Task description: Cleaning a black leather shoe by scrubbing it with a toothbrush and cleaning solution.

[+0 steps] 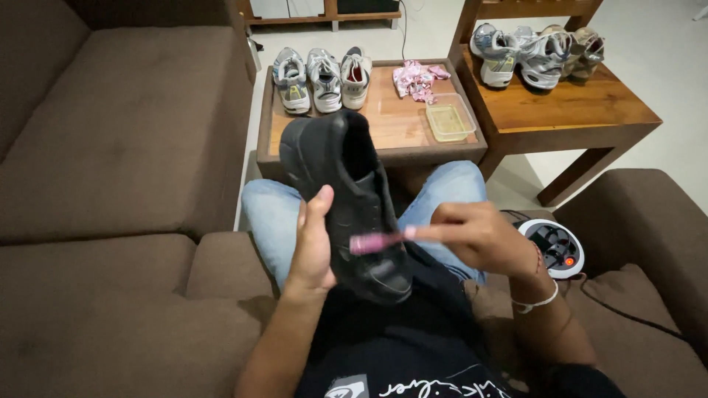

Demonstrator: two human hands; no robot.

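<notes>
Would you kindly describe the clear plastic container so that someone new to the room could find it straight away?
Start at the low wooden table directly in front of the seated person's knees. The clear plastic container sits at its near right corner, just below the crumpled pink cloth. It is the only see-through, rectangular thing there; the three grey sneakers stand in a row on the table's left side.

A black shoe (346,199) is held up over the lap, its sole side gripped, its opening facing right, heel end away from the person. A small pink brush (377,242) lies across its side, bristles touching.
</notes>
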